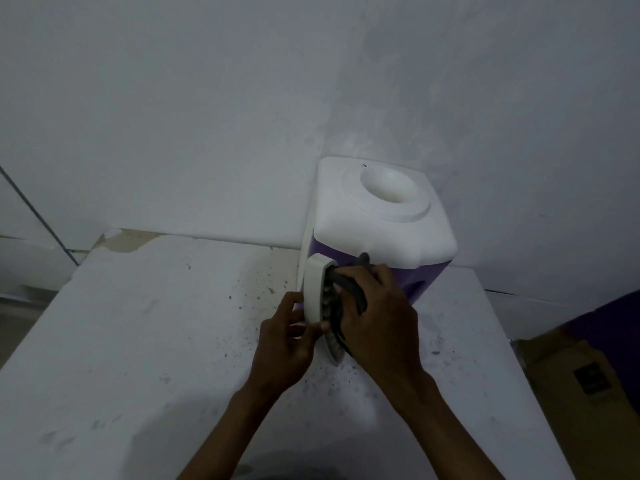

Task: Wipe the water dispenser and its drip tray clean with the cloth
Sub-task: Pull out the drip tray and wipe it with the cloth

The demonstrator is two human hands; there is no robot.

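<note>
A white and purple water dispenser [381, 220] stands at the back of a white table, its round bottle socket open on top. In front of it my left hand [287, 341] grips the white drip tray [316, 292], lifted off the table and tipped on edge. My right hand [377, 317] holds a dark grey cloth [349, 285] bunched against the tray's inner, grilled face. Part of the cloth and the tray's lower end are hidden behind my fingers.
The white table [138, 341] is speckled with dark specks around the dispenser. Its back left corner is chipped. A brown cardboard box [581, 382] sits off the table's right edge. White walls close in behind.
</note>
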